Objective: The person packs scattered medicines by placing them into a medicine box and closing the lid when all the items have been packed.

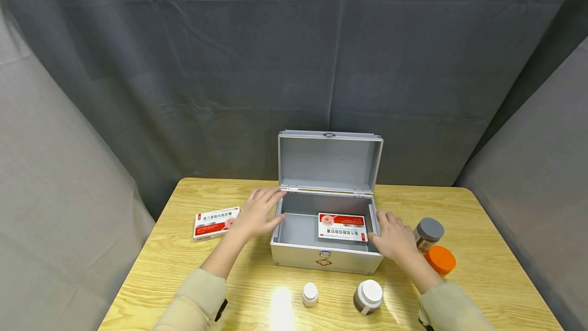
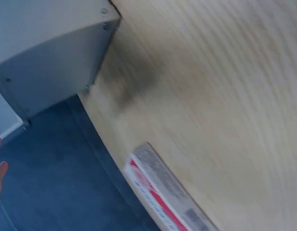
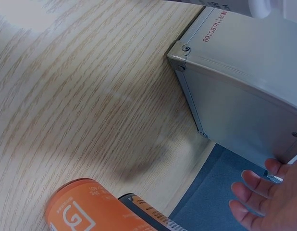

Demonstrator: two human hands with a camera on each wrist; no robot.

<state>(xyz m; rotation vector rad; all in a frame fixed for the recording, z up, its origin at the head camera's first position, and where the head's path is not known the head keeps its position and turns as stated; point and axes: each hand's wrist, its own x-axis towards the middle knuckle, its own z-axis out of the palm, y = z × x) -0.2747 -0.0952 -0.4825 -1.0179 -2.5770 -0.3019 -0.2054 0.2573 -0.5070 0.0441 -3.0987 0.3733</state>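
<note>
A silver metal case (image 1: 294, 257) stands on the table with its lid (image 1: 326, 162) raised at the back. Inside it, toward the right, a red-and-white medicine box (image 1: 342, 228) lies face up. My left hand (image 1: 259, 213) is at the case's left rim, fingers extended toward the hinge corner and thumb over the edge. At the right rim is my right hand (image 1: 394, 237), its thumb by the inner wall and its fingers outside; the right wrist view shows those fingers (image 3: 252, 192) loosely spread. Neither hand holds anything.
Another red-and-white medicine box (image 1: 216, 222) lies left of the case. Right of my right hand stand a grey-capped bottle (image 1: 430, 230) and an orange-capped bottle (image 1: 441, 259). A small white bottle (image 1: 310, 293) and a larger white-capped bottle (image 1: 369, 294) stand in front. Dark curtain (image 1: 229, 91) hangs behind the table.
</note>
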